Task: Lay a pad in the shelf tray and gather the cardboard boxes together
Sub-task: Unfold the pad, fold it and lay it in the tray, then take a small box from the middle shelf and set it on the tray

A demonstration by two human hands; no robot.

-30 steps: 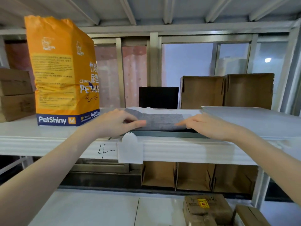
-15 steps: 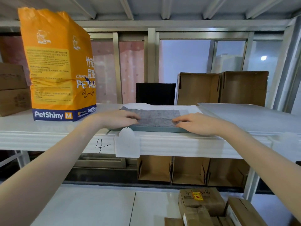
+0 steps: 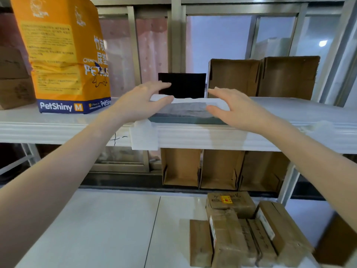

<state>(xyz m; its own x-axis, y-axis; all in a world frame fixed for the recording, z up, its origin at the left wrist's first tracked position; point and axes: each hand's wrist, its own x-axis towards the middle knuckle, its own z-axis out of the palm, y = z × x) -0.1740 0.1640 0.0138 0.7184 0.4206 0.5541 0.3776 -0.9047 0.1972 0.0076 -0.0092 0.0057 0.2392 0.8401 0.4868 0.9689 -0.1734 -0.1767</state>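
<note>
A grey pad [image 3: 188,109] with white edges lies in the shallow dark tray [image 3: 185,120] at the front of the white shelf [image 3: 58,124]. My left hand [image 3: 141,101] is over the pad's left end, fingers spread, thumb on the white far edge. My right hand [image 3: 237,109] hovers at the pad's right end, fingers apart, thumb near the pad. Two open cardboard boxes [image 3: 233,78] [image 3: 287,76] stand side by side at the back right of the shelf. Several taped cardboard parcels [image 3: 229,204] lie on the lower surface at the bottom right.
An orange PetShiny bag [image 3: 61,55] stands on the shelf at the left, with closed cartons [image 3: 13,78] beyond it. A black panel [image 3: 182,85] stands behind the tray. Open cardboard bins [image 3: 181,167] sit under the shelf. A white tag [image 3: 144,136] hangs from the shelf edge.
Both hands have moved from the pad's near edge toward its far edge, and the fingers have lifted and spread. The view has dropped lower.
</note>
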